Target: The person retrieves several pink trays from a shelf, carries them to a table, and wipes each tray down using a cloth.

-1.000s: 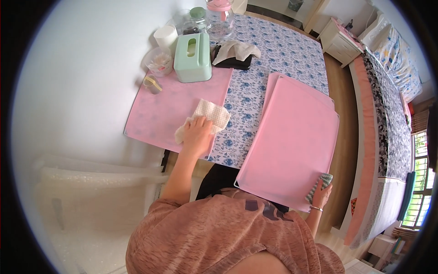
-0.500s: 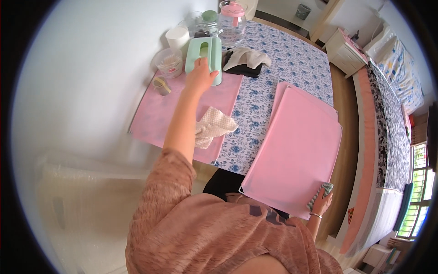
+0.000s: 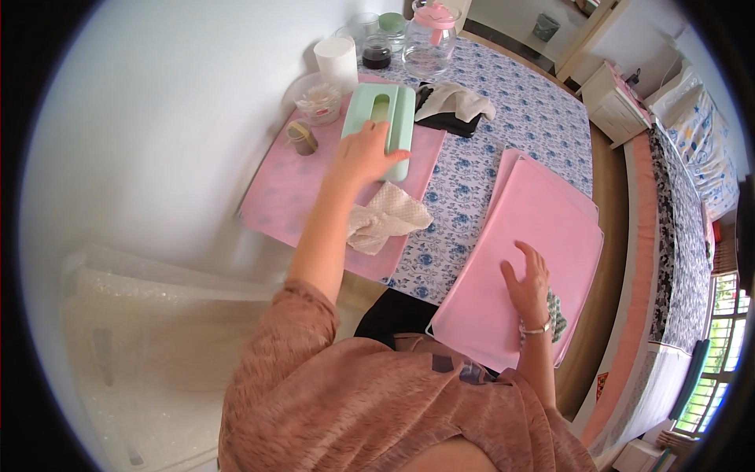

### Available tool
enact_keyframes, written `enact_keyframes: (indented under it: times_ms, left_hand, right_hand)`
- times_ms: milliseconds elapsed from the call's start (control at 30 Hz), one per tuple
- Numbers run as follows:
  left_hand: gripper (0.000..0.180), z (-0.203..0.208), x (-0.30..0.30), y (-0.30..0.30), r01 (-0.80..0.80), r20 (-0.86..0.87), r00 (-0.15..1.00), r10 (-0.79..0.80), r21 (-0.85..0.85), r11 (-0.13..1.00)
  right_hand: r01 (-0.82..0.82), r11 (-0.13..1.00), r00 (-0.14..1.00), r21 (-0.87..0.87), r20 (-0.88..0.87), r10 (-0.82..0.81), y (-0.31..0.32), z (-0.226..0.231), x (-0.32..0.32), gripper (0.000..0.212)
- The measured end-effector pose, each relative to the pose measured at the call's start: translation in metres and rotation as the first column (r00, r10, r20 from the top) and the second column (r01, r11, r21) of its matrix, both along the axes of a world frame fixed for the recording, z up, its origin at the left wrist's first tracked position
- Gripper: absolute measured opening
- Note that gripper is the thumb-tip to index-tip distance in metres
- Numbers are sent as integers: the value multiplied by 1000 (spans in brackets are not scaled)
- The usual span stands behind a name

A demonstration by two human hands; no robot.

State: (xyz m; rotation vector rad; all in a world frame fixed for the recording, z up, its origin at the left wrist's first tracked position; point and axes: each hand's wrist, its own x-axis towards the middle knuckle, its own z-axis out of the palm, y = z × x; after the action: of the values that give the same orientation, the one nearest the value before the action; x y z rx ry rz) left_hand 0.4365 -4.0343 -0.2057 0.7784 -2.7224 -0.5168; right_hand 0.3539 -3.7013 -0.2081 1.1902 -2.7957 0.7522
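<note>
A pale green tissue box [image 3: 401,118] lies on the pink mat [image 3: 271,189] at the left. My left hand [image 3: 368,153] is closed on its near part, fingers at the top slot and thumb along the right side. A crumpled cream paper towel [image 3: 391,212] lies just nearer than the box. On the right, my right hand [image 3: 528,282] hovers over or rests on a stack of pink flat panels [image 3: 480,283], fingers spread and holding nothing. Partly hidden by the right wrist is a green-and-white patterned cloth [image 3: 557,317].
Behind the tissue box are a white cup [image 3: 336,61], a clear tub [image 3: 318,102] and a glass jug with pink lid [image 3: 430,43]. A small tape roll [image 3: 301,138] stands left. A white cloth [image 3: 460,101] covers part of a black item. Wall at left.
My left hand has drawn the tissue box a little nearer. The right hand has let go of the patterned cloth and moved forward and left over the panels.
</note>
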Motion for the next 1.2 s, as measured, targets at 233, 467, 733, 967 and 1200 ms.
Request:
enact_keyframes:
  times_ms: [233,467,733,967,1200]
  left_hand:
    - [50,23,75,44,-39,-45,998,45,131,991]
    - [50,25,122,54,-161,-4,986,164,190,969]
    - [53,18,147,49,-373,29,927,373,148,916]
    - [51,25,159,49,-342,95,939,331,162,925]
    - [53,29,183,37,-493,135,868,478,128,860]
  right_hand:
    - [-386,906,920,-173,-4,391,-127,1,19,44]
    - [-578,771,788,-267,63,613,-200,-15,61,58]
    - [-697,708,717,-113,-63,695,-185,-44,94,64]
    - [-661,726,749,-188,-127,650,-169,-80,89,18]
    - [-171,985,978,-18,-124,167,-174,-58,2,19]
